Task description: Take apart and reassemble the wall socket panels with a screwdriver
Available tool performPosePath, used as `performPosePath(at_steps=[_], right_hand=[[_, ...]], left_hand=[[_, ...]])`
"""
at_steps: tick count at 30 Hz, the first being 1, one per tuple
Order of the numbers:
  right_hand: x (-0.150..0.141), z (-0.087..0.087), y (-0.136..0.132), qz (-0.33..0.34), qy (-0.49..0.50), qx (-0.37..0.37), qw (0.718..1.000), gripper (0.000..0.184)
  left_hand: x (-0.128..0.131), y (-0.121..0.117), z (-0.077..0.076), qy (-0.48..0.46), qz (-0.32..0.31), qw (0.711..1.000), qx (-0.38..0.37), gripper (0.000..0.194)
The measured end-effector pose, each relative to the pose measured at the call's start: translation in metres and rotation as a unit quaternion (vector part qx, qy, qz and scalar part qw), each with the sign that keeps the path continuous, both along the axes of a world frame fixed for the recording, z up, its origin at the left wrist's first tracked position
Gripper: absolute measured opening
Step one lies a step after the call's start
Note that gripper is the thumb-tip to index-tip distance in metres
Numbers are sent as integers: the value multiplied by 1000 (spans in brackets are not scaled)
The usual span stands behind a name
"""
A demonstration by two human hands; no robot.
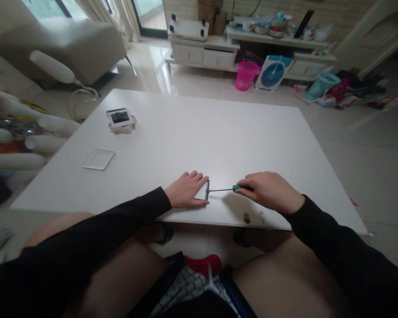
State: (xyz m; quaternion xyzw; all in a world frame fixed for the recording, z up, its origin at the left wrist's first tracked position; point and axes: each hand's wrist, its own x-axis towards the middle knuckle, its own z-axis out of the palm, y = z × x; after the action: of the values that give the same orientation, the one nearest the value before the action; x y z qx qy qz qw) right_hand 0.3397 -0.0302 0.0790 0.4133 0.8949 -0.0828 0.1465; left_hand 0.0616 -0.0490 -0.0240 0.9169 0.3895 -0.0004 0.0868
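My left hand point(185, 190) holds down a white square panel point(201, 193) with a grey edge, fingers along its far side and thumb at its near corner. Much of the panel is hidden under the palm. Closed around the green handle of a screwdriver point(238, 188), my right hand point(268, 190) keeps the tool nearly level. Its thin shaft points left, and the tip meets the middle of the panel's grey edge. Nearer the table's front edge lie a small yellow-and-dark piece point(246, 217) and a tiny pale piece point(261, 216), too small to name.
On the white table point(199, 137), a stack of white square pieces point(121, 119), the top one dark in its centre, sits at the far left. A thin square frame point(99, 159) lies nearer. Beyond are a pink basket point(247, 76) and a blue fan point(272, 73).
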Motion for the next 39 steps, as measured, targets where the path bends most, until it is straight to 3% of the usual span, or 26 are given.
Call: performPosePath(at_steps=[4, 7, 10, 16, 22, 28, 30, 33, 37, 39], right_hand=[[-24, 26, -16, 18, -60, 63, 996, 34], [-30, 30, -18, 23, -68, 65, 995, 34], [-17, 13, -8, -1, -39, 25, 999, 35], [18, -35, 15, -68, 99, -140, 983, 43], [26, -52, 18, -87, 172, -225, 955, 48], [34, -73, 25, -126, 226, -366, 894, 55], [35, -74, 27, -128, 227, -380, 888, 56], [32, -62, 27, -119, 198, -321, 918, 54], [17, -29, 14, -92, 101, -135, 981, 44], [4, -11, 3, -64, 44, -57, 995, 40]], left_hand=[[0, 0, -1, -3, -1, 1000, 4, 76], [0, -1, -2, -3, 0, 1000, 3, 75], [0, -1, -3, -1, 1, 1000, -1, 75], [1, -1, -3, 1, 7, 1000, -7, 74], [1, -1, -3, -11, 10, 1000, -12, 72], [0, -1, -4, -15, 9, 1000, -13, 72], [0, -2, -4, -17, 9, 1000, -12, 72], [0, -2, -5, -18, 11, 1000, -6, 73], [0, -2, -6, -18, 9, 1000, -1, 74], [0, -2, -5, -19, 10, 1000, -3, 73]])
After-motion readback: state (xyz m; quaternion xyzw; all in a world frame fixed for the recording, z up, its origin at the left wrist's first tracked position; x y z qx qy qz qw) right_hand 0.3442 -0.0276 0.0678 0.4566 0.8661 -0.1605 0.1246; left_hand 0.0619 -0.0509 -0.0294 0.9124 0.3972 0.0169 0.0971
